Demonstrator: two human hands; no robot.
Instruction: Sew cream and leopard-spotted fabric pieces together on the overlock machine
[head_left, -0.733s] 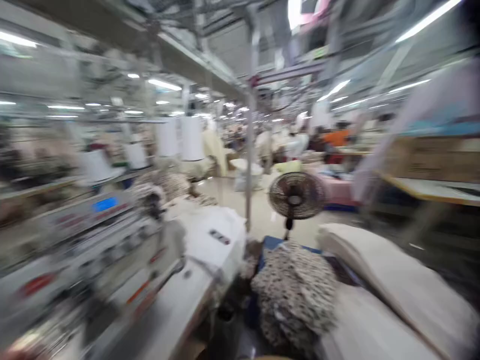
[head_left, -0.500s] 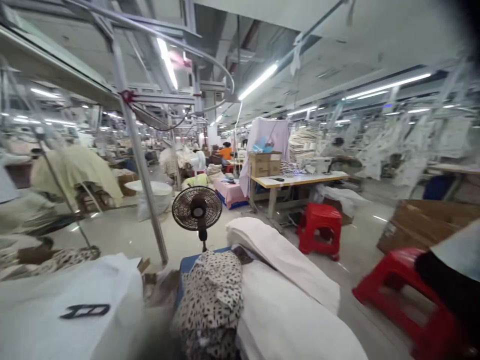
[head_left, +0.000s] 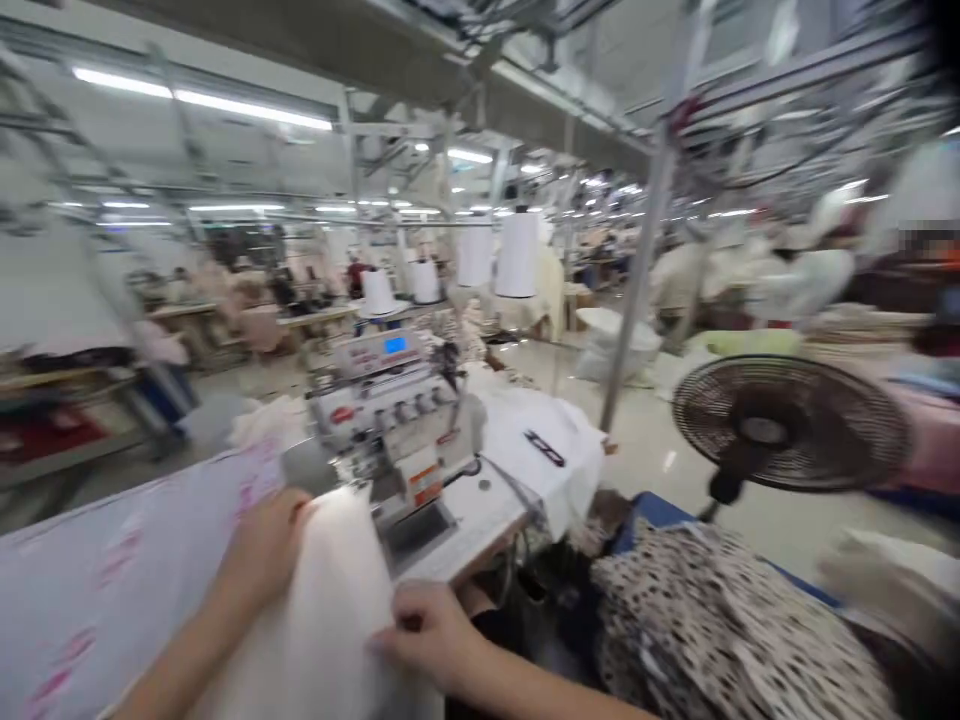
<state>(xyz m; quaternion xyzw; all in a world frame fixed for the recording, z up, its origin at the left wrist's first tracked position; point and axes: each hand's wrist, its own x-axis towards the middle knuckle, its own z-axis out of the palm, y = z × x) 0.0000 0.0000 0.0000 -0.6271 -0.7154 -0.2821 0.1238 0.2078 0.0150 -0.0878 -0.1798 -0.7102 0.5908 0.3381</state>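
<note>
A piece of white fabric point(head_left: 330, 610) lies on the sewing table in front of an overlock sewing machine point(head_left: 394, 425) with a blue display. My left hand point(head_left: 262, 545) rests on the fabric's left upper edge, fingers curled onto it. My right hand point(head_left: 427, 630) pinches the fabric's right edge near the table's front. The machine's needle area sits just beyond the fabric's top. The view is blurred by motion.
A black fan point(head_left: 787, 425) stands to the right. A leopard-print cloth pile point(head_left: 712, 630) lies at lower right. White bag point(head_left: 555, 450) hangs behind the machine. A metal pole point(head_left: 637, 280) rises beyond. Thread cones point(head_left: 517, 255) stand above. Other workers sit far off.
The view has swung back left from the aisle with red stools to the sewing machine. Both hands have come into view, holding the white fabric.
</note>
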